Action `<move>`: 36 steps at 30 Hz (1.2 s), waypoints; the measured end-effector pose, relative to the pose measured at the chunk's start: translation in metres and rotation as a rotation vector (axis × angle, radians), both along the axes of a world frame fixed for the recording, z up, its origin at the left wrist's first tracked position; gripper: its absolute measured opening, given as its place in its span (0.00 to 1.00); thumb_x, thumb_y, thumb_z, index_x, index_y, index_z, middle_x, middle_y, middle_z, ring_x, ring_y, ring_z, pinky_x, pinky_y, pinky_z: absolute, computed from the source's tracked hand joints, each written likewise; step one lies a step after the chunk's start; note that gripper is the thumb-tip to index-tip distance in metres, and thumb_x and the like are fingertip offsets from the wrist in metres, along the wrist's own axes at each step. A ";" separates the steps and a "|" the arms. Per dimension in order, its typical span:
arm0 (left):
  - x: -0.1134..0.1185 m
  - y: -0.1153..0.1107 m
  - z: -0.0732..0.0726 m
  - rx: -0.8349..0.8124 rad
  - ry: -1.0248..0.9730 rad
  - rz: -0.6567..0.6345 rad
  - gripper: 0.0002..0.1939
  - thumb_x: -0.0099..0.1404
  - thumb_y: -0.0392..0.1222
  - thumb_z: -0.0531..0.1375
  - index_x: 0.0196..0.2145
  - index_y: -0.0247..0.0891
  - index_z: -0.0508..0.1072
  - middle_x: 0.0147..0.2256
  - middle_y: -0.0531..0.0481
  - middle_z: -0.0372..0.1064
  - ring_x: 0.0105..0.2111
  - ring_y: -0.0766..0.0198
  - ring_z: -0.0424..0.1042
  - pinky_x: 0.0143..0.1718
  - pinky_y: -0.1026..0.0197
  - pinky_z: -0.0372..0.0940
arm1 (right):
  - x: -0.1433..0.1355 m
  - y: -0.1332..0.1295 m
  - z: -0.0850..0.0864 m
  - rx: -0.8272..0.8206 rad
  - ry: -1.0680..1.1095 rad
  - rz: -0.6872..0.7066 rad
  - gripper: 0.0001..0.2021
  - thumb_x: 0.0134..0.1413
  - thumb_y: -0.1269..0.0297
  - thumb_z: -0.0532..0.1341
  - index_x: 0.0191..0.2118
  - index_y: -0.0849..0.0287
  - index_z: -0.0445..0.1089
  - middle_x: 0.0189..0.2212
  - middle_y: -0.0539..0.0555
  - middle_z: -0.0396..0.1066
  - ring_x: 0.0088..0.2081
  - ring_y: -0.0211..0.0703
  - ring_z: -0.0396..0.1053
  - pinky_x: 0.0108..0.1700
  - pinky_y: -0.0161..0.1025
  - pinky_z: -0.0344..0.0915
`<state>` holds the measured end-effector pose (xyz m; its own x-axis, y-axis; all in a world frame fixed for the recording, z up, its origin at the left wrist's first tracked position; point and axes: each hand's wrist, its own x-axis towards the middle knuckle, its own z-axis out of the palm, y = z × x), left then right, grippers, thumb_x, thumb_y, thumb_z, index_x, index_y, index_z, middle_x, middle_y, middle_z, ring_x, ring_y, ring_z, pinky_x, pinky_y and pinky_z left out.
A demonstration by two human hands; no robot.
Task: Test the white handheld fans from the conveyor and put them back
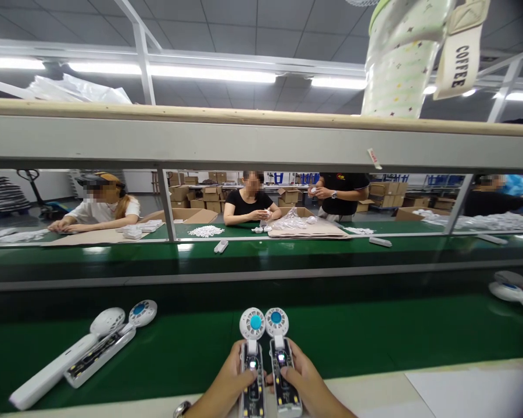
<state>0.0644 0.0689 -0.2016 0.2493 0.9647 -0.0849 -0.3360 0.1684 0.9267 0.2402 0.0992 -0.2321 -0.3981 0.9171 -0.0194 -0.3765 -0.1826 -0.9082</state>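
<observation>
Two white handheld fans stand side by side, their round heads almost touching. My left hand [230, 377] is closed around the handle of the left handheld fan [252, 323], thumb on its bare circuit board. Around the right handheld fan [277, 322] my right hand [304, 374] is closed in the same way, its thumb also on the board. Both handles are uncovered at the front, with a small light glowing on each board. The head centres are blue. Fingers behind the handles are partly hidden.
More handheld fans [100, 348] lie on the green belt [178, 348] at left, one with its board exposed; others [509, 290] are at the right edge. White paper [462, 389] lies front right. A shelf [253, 139] crosses above, holding a patterned cup [405, 58]. Several people work across the line.
</observation>
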 end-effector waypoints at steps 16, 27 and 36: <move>0.002 -0.005 0.011 0.007 -0.022 -0.043 0.31 0.48 0.39 0.68 0.46 0.36 0.58 0.35 0.44 0.72 0.38 0.52 0.73 0.44 0.51 0.64 | -0.003 0.002 -0.009 0.090 0.088 0.028 0.35 0.38 0.54 0.68 0.53 0.57 0.55 0.50 0.63 0.67 0.53 0.60 0.63 0.48 0.52 0.65; 0.001 -0.003 0.007 0.020 -0.015 -0.055 0.30 0.49 0.40 0.68 0.46 0.36 0.58 0.34 0.44 0.72 0.38 0.52 0.73 0.44 0.51 0.63 | -0.002 0.001 -0.007 0.073 0.092 0.042 0.35 0.39 0.55 0.68 0.53 0.58 0.55 0.48 0.62 0.68 0.51 0.57 0.66 0.51 0.53 0.62; 0.000 -0.002 0.005 0.025 -0.019 -0.042 0.29 0.48 0.38 0.68 0.46 0.38 0.59 0.35 0.45 0.71 0.38 0.53 0.72 0.45 0.50 0.63 | -0.001 0.001 -0.005 0.041 0.070 0.049 0.39 0.36 0.52 0.69 0.54 0.57 0.53 0.49 0.63 0.67 0.53 0.59 0.64 0.47 0.50 0.66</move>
<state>0.0644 0.0666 -0.1968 0.2906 0.9552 -0.0559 -0.3468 0.1596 0.9242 0.2389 0.1005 -0.2374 -0.4415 0.8960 0.0470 -0.4309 -0.1658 -0.8870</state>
